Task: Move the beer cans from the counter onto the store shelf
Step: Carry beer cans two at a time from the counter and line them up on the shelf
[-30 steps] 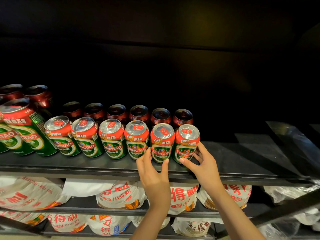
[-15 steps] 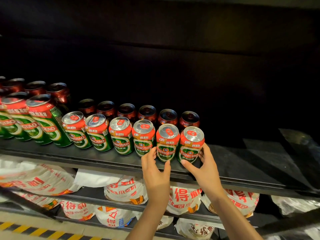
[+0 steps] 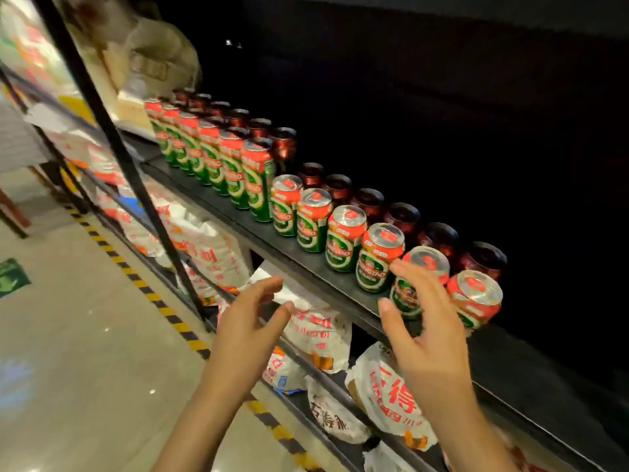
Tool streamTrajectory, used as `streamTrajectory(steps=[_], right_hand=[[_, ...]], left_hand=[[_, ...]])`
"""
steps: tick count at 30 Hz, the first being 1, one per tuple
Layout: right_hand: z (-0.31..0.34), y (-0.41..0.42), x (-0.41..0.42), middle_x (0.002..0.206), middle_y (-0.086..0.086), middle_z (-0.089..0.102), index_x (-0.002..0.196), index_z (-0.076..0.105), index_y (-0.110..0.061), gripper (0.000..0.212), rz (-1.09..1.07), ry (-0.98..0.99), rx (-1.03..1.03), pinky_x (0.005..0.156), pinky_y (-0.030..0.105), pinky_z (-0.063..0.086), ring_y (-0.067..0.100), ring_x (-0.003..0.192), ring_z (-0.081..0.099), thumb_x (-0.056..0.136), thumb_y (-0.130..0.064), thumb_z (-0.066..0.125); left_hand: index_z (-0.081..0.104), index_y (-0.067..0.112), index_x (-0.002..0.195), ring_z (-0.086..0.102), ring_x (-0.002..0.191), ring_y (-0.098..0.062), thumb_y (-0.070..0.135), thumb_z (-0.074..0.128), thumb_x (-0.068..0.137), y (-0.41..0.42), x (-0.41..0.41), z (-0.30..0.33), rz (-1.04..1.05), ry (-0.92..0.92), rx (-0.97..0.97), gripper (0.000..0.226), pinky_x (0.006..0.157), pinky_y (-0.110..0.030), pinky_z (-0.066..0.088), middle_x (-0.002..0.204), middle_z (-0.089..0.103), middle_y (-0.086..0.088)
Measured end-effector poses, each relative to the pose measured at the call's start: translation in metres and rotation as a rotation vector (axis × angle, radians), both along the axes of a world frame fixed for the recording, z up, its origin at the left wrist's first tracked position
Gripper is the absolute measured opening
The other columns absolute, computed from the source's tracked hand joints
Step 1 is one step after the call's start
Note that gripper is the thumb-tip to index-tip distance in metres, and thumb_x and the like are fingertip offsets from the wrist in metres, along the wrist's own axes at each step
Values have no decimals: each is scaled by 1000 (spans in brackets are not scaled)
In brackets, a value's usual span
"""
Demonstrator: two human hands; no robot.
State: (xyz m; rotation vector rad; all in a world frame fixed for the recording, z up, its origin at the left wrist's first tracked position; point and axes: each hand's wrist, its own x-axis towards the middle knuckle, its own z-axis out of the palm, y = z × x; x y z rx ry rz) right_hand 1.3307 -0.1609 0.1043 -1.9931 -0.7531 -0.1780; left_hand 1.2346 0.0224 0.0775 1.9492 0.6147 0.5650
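- The shelf (image 3: 306, 264) is a dark, flat metal board running diagonally, held by thin black posts (image 3: 112, 137).
- Short cans (image 3: 345, 238), round aluminium cylinders with shiny silver lids, red shoulders and green bodies, stand in a row of six along the shelf's front edge.
- Tall cans (image 3: 257, 183) of the same colours stand in a tighter row further left along that edge.
- Dark red cans (image 3: 403, 218), glossy, line the back of the shelf behind both rows.
- The right hand (image 3: 429, 335) is released, fingers spread and loosely bent, in front of the fifth short can (image 3: 406, 294); whether it touches the can cannot be told.
- The end can (image 3: 476, 299) stands just beside that one, at the row's right end.
- The left hand (image 3: 245, 332) is released too, fingers relaxed, holding nothing, off the shelf's front edge and below it.
- Crinkled white plastic bags (image 3: 316, 332) with red print fill the lower shelves.
- The floor (image 3: 85, 318) is smooth and glossy, with a yellow-black striped line.
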Motion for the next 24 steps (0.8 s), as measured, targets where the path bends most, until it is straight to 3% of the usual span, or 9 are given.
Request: streamTrajectory(steps=[4,9,12,14,16,19,24], right_hand=[[-19,50,-30,124,-23,49,119,52,-36,28,374,113,-86,92,-3,24,-16,117,38,92,-30,57],[-54,104,-96,122,-14,54,118,55,-31,29,787,208,-261,98,18,35,3,118,47,90,-39,54],[-67,124,-150,118,-12,56,114,58,-27,25,970,218,-338,92,5,30,4,115,49,90,-23,61],[-72,134,-186,115,-14,56,113,59,-27,24,1086,189,-392,91,5,32,3,112,50,90,-24,62],[-77,142,-224,113,-17,56,114,59,-26,24,1202,167,-438,93,13,38,1,110,50,90,-29,61],[-79,152,-282,107,-27,51,112,58,-28,22,1331,173,-493,87,-2,29,-7,105,48,90,-25,61],[-85,186,-407,110,-21,56,111,60,-28,22,1535,109,-537,85,-4,28,-7,106,50,89,-26,62]], left_hand=[[63,25,112,63,97,-1,19,64,86,5,-82,-4,281,-25,-134,27,83,-18,50,104,68,10],[61,16,111,63,96,-5,10,62,87,-14,-209,-20,734,-19,-277,25,72,-5,46,103,68,0],[61,24,106,63,91,5,15,63,87,-35,-288,-28,930,29,-280,21,72,-4,44,101,68,5],[60,26,104,61,85,12,15,62,88,-50,-334,-31,1038,50,-283,20,70,-2,43,100,67,8],[60,25,104,61,86,6,12,62,88,-65,-380,-38,1149,56,-294,20,71,-5,43,100,66,7],[60,26,107,61,95,-2,17,64,87,-88,-442,-52,1271,105,-332,22,75,-12,43,103,65,10],[56,34,102,58,96,-4,20,64,87,-114,-538,-67,1469,148,-371,22,75,-12,40,100,61,15]])
